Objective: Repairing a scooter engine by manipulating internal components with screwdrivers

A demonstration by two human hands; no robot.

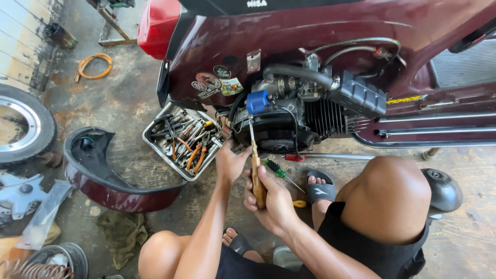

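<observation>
- Right hand (276, 201), lower centre of the frame, is wrapped tight round the wooden handle of a screwdriver (257, 175); fingers closed on it, thumb up along the wood.
- The screwdriver stands nearly upright, its thin steel shaft running up toward the engine (305, 116) at the middle of the frame, tip close under the blue cap (258, 102) (exact contact point is too small to tell).
- That tool looks stiff and light; the smooth wood could slip in an oily palm, so the thick middle of the handle, where the hand sits now, looks the sound place to hold.
- Left hand (230, 163), just left of the shaft, reaches to the engine's lower edge with fingers spread and curled; whether it pinches anything cannot be told.
- Just right of the hands, a green-handled screwdriver (276, 169) lies on the floor, near a foot in a black sandal (320, 190).
- Left of centre, a metal tray (155, 146) holds a jumble of pliers and spanners, touching the scooter's side.
- Across the top, the maroon scooter body (330, 31), red tail light (156, 23) at upper left.
- Lower left, a detached maroon panel (111, 191) lies on the concrete, with a rag (123, 233) below it.
- Far left edge, a wheel (23, 124); above it, an orange hose coil (94, 66).
</observation>
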